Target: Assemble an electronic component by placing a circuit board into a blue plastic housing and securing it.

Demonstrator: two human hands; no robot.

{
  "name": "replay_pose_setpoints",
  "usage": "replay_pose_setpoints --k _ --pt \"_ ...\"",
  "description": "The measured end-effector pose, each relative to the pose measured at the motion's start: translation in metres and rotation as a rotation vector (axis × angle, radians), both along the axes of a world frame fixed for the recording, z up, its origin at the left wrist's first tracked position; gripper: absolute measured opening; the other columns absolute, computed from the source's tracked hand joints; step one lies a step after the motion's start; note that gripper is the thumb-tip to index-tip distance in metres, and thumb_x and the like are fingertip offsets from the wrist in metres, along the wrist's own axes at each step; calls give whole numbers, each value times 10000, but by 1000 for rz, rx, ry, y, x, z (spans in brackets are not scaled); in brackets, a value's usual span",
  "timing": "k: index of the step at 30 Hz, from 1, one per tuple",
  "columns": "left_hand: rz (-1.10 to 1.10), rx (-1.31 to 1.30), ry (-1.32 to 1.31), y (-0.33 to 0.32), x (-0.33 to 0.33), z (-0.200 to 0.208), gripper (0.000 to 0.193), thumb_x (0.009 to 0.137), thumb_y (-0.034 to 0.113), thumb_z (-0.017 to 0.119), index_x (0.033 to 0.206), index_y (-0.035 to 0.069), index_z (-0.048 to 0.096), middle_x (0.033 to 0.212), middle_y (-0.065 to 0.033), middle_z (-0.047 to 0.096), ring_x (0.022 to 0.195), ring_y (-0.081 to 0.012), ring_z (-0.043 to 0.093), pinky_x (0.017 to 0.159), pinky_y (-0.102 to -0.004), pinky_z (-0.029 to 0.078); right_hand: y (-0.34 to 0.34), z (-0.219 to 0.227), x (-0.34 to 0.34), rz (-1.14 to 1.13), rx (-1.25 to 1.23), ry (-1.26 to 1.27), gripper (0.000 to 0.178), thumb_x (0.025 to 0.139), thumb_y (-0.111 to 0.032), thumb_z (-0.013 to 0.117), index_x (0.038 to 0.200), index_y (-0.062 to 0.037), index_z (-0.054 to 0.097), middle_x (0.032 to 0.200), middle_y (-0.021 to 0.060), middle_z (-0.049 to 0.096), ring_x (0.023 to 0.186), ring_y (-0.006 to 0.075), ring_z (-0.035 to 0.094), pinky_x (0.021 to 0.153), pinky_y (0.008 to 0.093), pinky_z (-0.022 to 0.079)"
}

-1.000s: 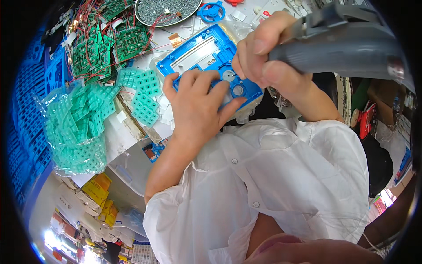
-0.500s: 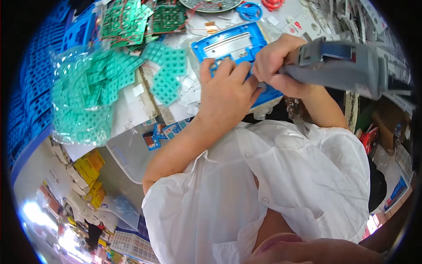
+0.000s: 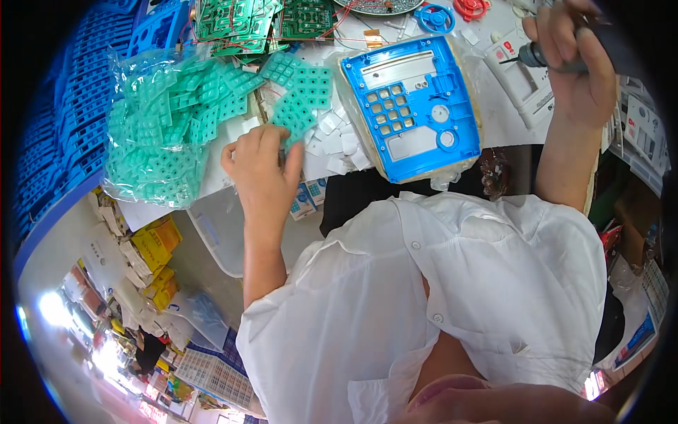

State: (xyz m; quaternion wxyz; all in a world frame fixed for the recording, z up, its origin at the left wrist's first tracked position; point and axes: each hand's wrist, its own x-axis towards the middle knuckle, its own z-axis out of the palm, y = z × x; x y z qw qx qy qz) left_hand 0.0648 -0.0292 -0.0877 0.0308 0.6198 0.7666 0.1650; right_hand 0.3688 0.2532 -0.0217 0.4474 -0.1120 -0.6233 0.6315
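Observation:
My left hand [image 3: 263,169] is at the table's front edge, beside the loose teal rubber keypads [image 3: 311,88]. Its thumb stands apart from the bent fingers, and I see nothing held. To the right, raised over the table, my right hand [image 3: 583,67] is closed round a dark grey electric screwdriver [image 3: 534,55], its thin bit pointing left. Between the hands lies a blue plastic housing [image 3: 424,95] with keypad holes, a long slot and round openings. It rests on a pad wrapped in clear plastic, and neither hand touches it.
A clear bag of teal keypads [image 3: 159,134] lies at left, near stacked blue housings [image 3: 78,92]. Green circuit boards [image 3: 236,25] with red wires lie behind. Small white squares [image 3: 342,141] are scattered beside the housing. A white housing [image 3: 526,85] lies at right.
Both hands have left the blue housing. My left hand has moved left to the table edge; my right hand has lifted the screwdriver away to the right. The view has shifted slightly.

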Motion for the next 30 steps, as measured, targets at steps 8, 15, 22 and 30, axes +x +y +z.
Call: replay_pose_setpoints --k 8,15,22,30 --pt "321 236 -1453 -4 -4 13 188 1026 145 623 1130 -11 610 1071 -118 716 892 -197 687 771 -308 536 -61 9 -12 -705 631 -71 334 907 -105 619 1177 90 638 1042 172 665 936 280 638 811 371 525" --pt "129 202 -1726 14 27 24 213 1039 107 583 1201 -30 562 1066 -159 717 953 -239 710 793 -334 567 -78 -13 -63 385 -377 -644 379 1044 -357 563 1178 -34 709 676 22 619 576 57 544 520 226 416" --pt "-49 170 -1753 20 53 27 176 1027 45 572 1189 -23 576 1141 -166 688 962 -208 684 816 -329 551 -63 -40 -101 388 -260 -651 555 1057 -500 477 1249 -23 686 802 64 677 575 102 580 512 227 455" --pt "-382 465 -688 72 38 25 407 874 -7 717 1266 28 613 1300 -144 550 920 -176 578 816 -290 515 -47 -46 -90 962 -533 -407 508 897 -151 770 1358 -19 603 859 33 652 728 85 658 576 218 531"
